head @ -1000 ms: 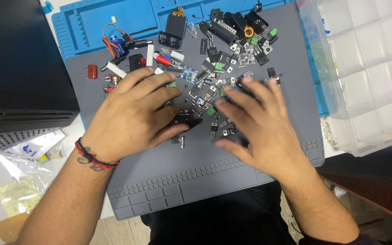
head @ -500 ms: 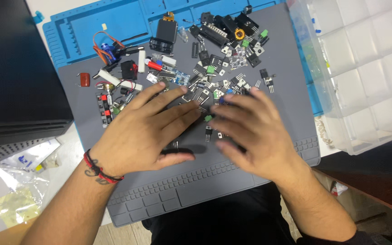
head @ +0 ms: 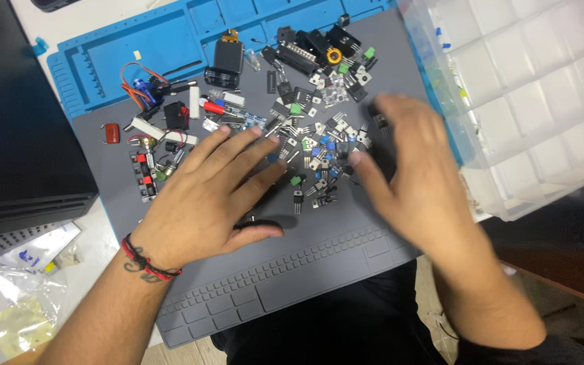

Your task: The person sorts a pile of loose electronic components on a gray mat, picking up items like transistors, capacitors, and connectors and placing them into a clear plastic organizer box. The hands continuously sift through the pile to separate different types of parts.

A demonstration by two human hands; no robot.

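Components [head: 312,145], small electronic ones, lie scattered across the upper middle of a grey work mat [head: 319,263]: black three-legged parts w/ metal tabs, green and blue blocks, bits w/ bent leads. Left hand [head: 214,196] lies flat, palm down, on the mat at the left edge of the pile, fingers spread and straight, tips touching the nearest parts; nothing gripped. A small dark piece shows just under its thumb, partly hidden. Red cord bracelet [head: 144,260] sits on that wrist. Right hand [head: 410,169] is at the right side of the pile, palm down, fingers open & apart, blurred, so can't tell if it touches the mat or any part; it holds nothing visible.

Further up the pile: a black connector block [head: 299,57], a yellow ring coil [head: 334,55], a black boxy part [head: 226,62]. To the left, a small blue motor w/ orange-red wires [head: 144,84], a brown flat capacitor [head: 113,133], a white oblong resistor [head: 144,125]. Blue tray mat [head: 103,51] lies under the grey mat's top edge. Clear plastic compartment box [head: 535,88] sits just right of the mat. Black case [head: 15,122] stands at far left; clear bags [head: 25,297] lie below it.
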